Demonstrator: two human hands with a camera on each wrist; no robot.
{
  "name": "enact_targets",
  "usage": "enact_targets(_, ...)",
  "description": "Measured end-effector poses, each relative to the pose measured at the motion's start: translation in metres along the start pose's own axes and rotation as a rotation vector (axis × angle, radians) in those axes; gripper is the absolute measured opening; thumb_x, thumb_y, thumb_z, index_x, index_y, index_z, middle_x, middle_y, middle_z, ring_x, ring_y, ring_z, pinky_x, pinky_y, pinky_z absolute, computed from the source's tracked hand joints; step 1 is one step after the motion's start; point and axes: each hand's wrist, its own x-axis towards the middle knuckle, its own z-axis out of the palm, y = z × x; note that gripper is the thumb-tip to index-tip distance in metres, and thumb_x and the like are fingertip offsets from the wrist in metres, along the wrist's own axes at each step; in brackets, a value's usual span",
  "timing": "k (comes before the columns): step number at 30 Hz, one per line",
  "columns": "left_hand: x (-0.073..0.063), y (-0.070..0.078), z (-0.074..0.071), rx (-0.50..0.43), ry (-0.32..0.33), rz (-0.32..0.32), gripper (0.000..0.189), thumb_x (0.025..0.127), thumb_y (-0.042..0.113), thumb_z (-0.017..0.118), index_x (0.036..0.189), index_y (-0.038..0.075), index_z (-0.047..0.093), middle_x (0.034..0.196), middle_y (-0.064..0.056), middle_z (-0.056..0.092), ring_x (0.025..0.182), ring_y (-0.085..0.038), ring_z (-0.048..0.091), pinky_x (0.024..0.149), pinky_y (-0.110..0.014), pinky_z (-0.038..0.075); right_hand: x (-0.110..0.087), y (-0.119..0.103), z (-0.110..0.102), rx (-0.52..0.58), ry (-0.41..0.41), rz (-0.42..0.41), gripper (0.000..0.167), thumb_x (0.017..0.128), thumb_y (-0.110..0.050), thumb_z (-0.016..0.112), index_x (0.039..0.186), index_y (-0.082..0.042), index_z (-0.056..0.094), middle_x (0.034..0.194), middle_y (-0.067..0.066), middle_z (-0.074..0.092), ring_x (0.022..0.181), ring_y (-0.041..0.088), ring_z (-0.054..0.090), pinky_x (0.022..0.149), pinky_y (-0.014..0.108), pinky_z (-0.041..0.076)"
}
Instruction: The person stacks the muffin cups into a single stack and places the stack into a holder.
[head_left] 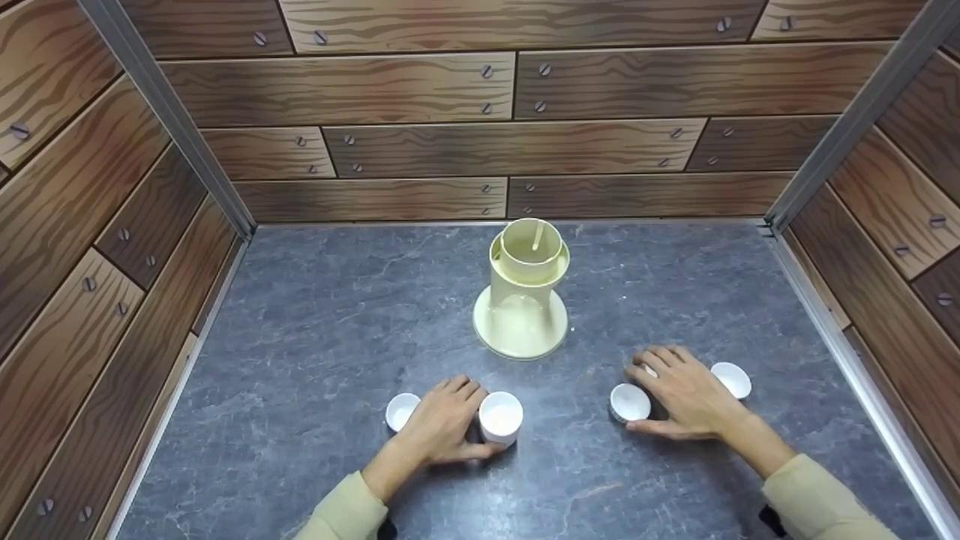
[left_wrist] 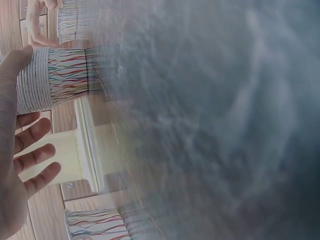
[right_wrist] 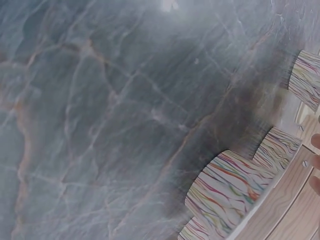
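My left hand [head_left: 442, 424] holds a stack of nested white paper cups [head_left: 501, 416], thumb on the near side and fingers behind. In the left wrist view, the stack [left_wrist: 35, 82] shows many ribbed rims above thin coloured lines. Just left of that hand stands another white cup [head_left: 403, 411]. On the right, my right hand [head_left: 686, 394] has thumb and forefinger around a white cup [head_left: 629, 403], thumb at its side. A white cup [head_left: 651, 370] shows partly between its fingers, and a further one [head_left: 731, 380] stands right of the hand.
A pale yellow stand [head_left: 521, 322] with a round base and an open tube on top rises beyond the hands, mid-table. The dark marbled tabletop [head_left: 337, 300] is bounded by wood-patterned walls [head_left: 420, 150] at the back and both sides.
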Motion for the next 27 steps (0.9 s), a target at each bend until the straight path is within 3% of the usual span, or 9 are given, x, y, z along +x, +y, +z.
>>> enact_targets(18,0.0009,-0.0011,-0.0017,0.006,-0.051,-0.001,0.074,0.077,0.075,0.067,0.113,0.011,0.062,0.105,-0.004,0.063,0.099,-0.022,0.057,0.087,-0.038,0.050,0.0002,-0.0015,0.0064,0.013,0.008,-0.019,0.071,0.079,-0.074,0.066,0.116,-0.014,0.066,0.114,0.011,0.058,0.108,0.034,0.056,0.093,0.054,0.044)
enact_targets(27,0.0003,0.0002,-0.0014,0.001,-0.030,-0.002,0.073,0.076,0.074,0.069,0.111,0.011,0.062,0.103,-0.003,0.063,0.098,-0.021,0.056,0.084,-0.038,0.051,0.0036,-0.0019,0.0068,0.021,0.001,-0.031,0.069,0.079,-0.074,0.066,0.110,-0.012,0.066,0.113,0.011,0.058,0.105,0.034,0.056,0.090,0.054,0.045)
